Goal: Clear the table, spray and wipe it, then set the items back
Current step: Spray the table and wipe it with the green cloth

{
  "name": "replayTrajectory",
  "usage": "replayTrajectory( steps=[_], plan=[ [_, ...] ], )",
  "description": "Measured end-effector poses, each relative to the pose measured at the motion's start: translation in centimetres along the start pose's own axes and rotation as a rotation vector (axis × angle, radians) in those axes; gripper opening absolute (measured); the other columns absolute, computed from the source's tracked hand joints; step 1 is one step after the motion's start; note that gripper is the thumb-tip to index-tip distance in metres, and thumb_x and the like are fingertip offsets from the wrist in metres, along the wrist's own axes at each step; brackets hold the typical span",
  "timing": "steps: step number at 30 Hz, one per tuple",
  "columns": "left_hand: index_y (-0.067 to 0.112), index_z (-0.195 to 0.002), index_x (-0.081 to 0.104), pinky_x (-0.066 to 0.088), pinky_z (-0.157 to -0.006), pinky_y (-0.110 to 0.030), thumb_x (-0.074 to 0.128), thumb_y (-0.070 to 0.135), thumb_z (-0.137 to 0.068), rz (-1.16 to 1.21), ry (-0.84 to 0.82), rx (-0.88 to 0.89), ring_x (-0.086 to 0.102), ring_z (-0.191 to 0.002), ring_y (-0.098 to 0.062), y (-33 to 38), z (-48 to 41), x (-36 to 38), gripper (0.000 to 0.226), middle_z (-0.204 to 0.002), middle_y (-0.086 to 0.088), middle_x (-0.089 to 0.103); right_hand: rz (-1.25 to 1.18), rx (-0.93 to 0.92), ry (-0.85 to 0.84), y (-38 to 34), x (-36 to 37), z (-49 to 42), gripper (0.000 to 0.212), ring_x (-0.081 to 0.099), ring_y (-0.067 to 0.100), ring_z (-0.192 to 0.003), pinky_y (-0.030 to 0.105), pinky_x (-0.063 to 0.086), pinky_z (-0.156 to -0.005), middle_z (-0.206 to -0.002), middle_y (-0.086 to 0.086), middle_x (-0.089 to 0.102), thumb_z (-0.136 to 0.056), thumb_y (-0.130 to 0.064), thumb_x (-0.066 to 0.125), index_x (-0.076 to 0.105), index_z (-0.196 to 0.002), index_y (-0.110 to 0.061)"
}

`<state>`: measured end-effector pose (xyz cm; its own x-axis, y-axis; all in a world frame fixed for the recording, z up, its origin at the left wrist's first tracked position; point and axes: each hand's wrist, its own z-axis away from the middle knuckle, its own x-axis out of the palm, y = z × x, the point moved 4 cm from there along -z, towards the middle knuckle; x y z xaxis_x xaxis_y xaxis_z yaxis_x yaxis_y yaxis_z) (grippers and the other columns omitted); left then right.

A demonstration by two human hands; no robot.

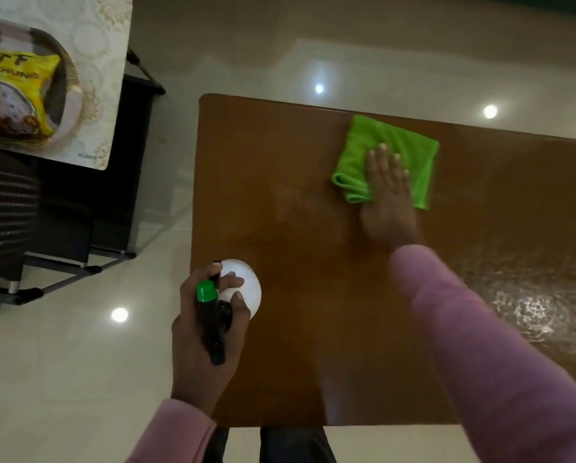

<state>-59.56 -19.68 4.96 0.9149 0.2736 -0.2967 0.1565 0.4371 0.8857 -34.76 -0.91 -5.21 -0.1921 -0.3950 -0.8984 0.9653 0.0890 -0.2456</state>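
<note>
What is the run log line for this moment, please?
phase: wiping | right hand: flat on green cloth on brown table | left hand: grips spray bottle | snack packet: aside, off table

Folded green cloth (373, 142) flat on brown table (280, 212), far side

Fuzzy green cloth (387, 152) lies on a glossy brown wood-look table (296, 202)

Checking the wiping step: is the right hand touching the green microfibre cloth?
Touching. Head view: the right hand lies flat on the green microfibre cloth.
</note>
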Motion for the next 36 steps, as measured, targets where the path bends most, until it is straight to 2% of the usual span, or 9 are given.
replayTrajectory(
  steps=[3,6,12,15,20,25,30,33,36],
  plan=[
    [0.027,-0.128,0.042,0.048,-0.082,-0.007,0.056,0.031,-0.084,0.013,0.004,0.026,0.063,-0.105,0.002,-0.4,0.2,0.1,0.046,-0.112,0.029,0.061,-0.106,0.297,0.022,6.3,-1.8,1.3,0.084,-0.002,0.041,-0.145,0.053,0.004,-0.118,-0.16,0.015,0.003,-0.072,-0.021,0.033,0.012,-0.151,-0.006],
    [0.015,-0.128,0.042,0.05,-0.081,-0.01,0.058,0.025,-0.084,0.047,0.022,0.028,0.065,-0.101,-0.004,-1.0,0.4,0.2,0.048,-0.109,0.02,0.063,-0.163,0.415,0.072,2.6,-0.8,0.2,0.086,-0.004,0.043,-0.145,0.053,0.002,-0.117,-0.16,0.014,0.001,-0.071,-0.024,0.032,0.01,-0.152,-0.005],
    [0.022,-0.126,0.042,0.05,-0.083,-0.012,0.063,0.014,-0.082,-0.057,0.071,-0.021,0.066,-0.099,-0.002,-1.7,0.6,0.0,0.05,-0.101,0.002,0.067,-0.006,-0.229,-0.065,-14.9,5.3,3.1,0.08,-0.009,0.034,-0.146,0.045,-0.007,-0.118,-0.161,0.005,-0.002,-0.085,-0.018,0.045,0.005,-0.153,-0.013],
    [0.023,-0.127,0.043,0.048,-0.08,-0.008,0.064,0.013,-0.082,-0.123,0.073,-0.016,0.065,-0.094,0.001,-1.5,0.8,-0.3,0.05,-0.103,0.001,0.067,0.018,-0.382,-0.133,-12.1,5.4,5.2,0.082,-0.005,0.026,-0.148,0.043,-0.003,-0.12,-0.161,0.0,0.004,-0.08,-0.012,0.048,0.01,-0.153,-0.018],
    [0.02,-0.128,0.042,0.045,-0.074,0.0,0.068,0.0,-0.084,-0.183,0.034,-0.008,0.057,-0.089,0.022,-2.1,1.4,-0.5,0.055,-0.098,0.04,0.059,-0.027,0.147,-0.014,4.6,1.7,8.3,0.089,0.004,0.038,-0.146,0.054,0.011,-0.117,-0.159,0.013,0.01,-0.065,-0.013,0.039,0.017,-0.151,-0.007],
    [0.016,-0.13,0.039,0.042,-0.077,0.003,0.07,0.003,-0.083,-0.206,0.027,-0.001,0.057,-0.093,0.021,-2.7,1.8,-0.6,0.057,-0.1,-0.002,0.069,-0.12,0.487,0.058,4.7,1.3,6.6,0.091,0.0,0.046,-0.144,0.054,0.008,-0.116,-0.159,0.017,0.003,-0.066,-0.023,0.032,0.011,-0.151,-0.002],
    [0.031,-0.13,0.038,0.042,-0.081,0.001,0.071,0.008,-0.084,-0.21,-0.029,0.002,0.062,-0.094,0.013,-2.8,1.7,-1.1,0.062,-0.103,0.007,0.068,0.022,-0.033,-0.017,-7.0,6.4,9.2,0.087,-0.002,0.039,-0.146,0.048,-0.001,-0.118,-0.161,0.009,0.005,-0.073,-0.013,0.046,0.012,-0.152,-0.01],
    [0.032,-0.131,0.037,0.042,-0.081,0.001,0.071,0.011,-0.084,-0.256,-0.034,0.032,0.062,-0.092,0.011,-2.7,2.2,-1.7,0.061,-0.105,0.003,0.069,0.149,-0.366,-0.113,-6.5,7.9,15.3,0.086,0.001,0.031,-0.147,0.045,0.004,-0.12,-0.161,0.002,0.007,-0.076,-0.016,0.049,0.012,-0.153,-0.016],
    [0.03,-0.131,0.037,0.046,-0.086,-0.005,0.071,0.014,-0.085,-0.269,-0.055,0.061,0.062,-0.093,0.003,-2.8,2.8,-2.5,0.06,-0.11,-0.001,0.069,0.111,-0.191,-0.137,0.6,7.7,20.7,0.093,0.0,0.028,-0.147,0.046,0.007,-0.119,-0.159,0.0,0.005,-0.069,-0.008,0.05,0.01,-0.153,-0.018]
  ],
)
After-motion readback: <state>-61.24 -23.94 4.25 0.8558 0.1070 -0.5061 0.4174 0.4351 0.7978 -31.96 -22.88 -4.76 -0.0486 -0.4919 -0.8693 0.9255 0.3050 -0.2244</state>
